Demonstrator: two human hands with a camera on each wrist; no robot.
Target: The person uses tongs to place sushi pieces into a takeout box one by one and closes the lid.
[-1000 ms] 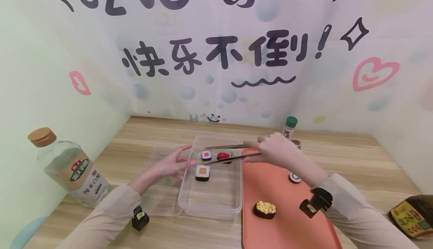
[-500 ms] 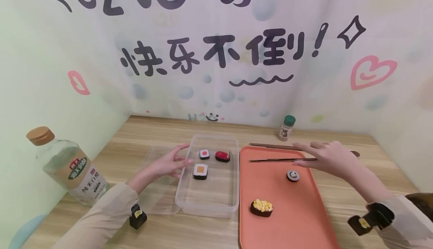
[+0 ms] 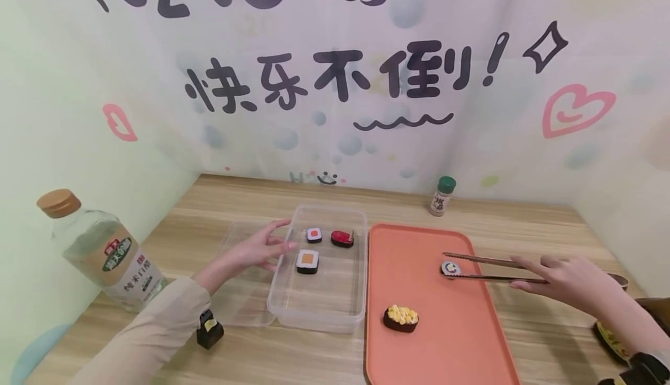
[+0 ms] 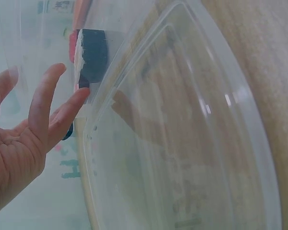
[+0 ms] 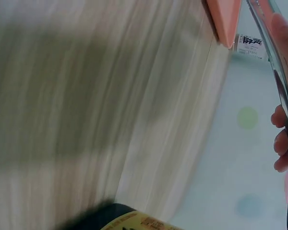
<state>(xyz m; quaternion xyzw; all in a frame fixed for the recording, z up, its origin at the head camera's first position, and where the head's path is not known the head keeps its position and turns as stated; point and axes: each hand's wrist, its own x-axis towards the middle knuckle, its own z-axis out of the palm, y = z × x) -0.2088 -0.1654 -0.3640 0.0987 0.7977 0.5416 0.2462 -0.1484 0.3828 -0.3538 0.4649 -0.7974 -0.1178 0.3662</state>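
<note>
My right hand (image 3: 573, 283) grips metal tongs (image 3: 494, 278), also seen along the edge of the right wrist view. Their parted tips stand on either side of a round sushi roll (image 3: 450, 267) at the orange tray's (image 3: 434, 344) right side. My left hand (image 3: 256, 252) is at the left wall of a clear plastic box (image 3: 319, 318), fingers spread and loosely bent. Inside the box are a sushi roll with an orange square (image 3: 307, 260), a small roll with a red centre (image 3: 314, 234) and a red-topped sushi (image 3: 342, 238). A corn-topped sushi (image 3: 401, 317) lies on the tray.
A clear lid (image 3: 241, 312) lies flat left of the box, partly under my left forearm. A large vinegar bottle (image 3: 112, 257) stands far left. Behind the tray is a green-capped shaker (image 3: 442, 196). A dark bottle with a yellow label (image 3: 609, 338) is at the right, partly hidden.
The tongs have left the red-topped sushi in the box. My right hand has swung them right and then nearer, over the round roll on the tray. My left hand stays at the box.
</note>
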